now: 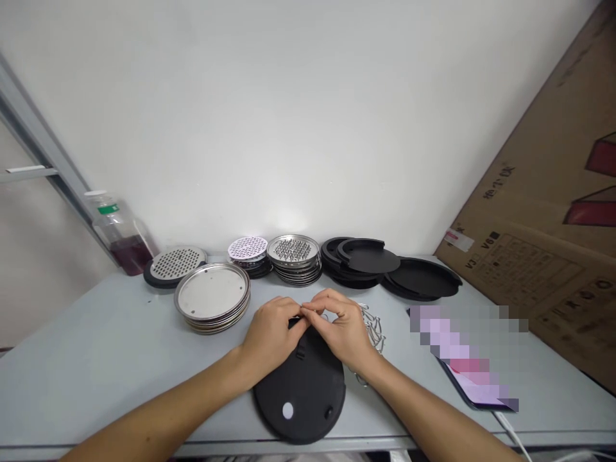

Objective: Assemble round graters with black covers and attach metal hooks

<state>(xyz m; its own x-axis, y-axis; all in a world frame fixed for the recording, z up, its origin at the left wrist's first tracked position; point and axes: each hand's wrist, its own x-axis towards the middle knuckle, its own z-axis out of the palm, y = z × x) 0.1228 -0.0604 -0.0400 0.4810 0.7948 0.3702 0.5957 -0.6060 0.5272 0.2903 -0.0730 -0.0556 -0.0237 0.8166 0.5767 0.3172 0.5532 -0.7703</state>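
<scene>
Where the round, flat black plastic disc [301, 385] lay: near the front edge of the pale grey tabletop [86, 372], far rim under the fingers; whether that rim was raised could not be told.
Disc markings: white oval sticker [287, 410], small black knob [329, 412] at near right.
Left bare hand [272, 330]: thumb and forefinger pressed together at the far rim; anything between them too small to tell.
Right bare hand [342, 327]: curled, thumb and forefinger pinching, tips at the left's; what they pinched, likewise hidden.
Bent silver wire pieces [375, 330]: loose pile just beside the right hand, partly behind it.
Tray stack: shallow, round silver metal trays [212, 292], left of the disc.
Back row: perforated silver round plate [178, 264], white perforated round plates [248, 249], silver toothed round plates [293, 251], black round plastic shells [368, 258].
Progress: judged mid-step, far-rim work seemingly unfinished. Wire pieces in the pile lay loose, probably unused; plates and trays sat apart from the disc. Whether the shells were done or waiting, could not tell.
</scene>
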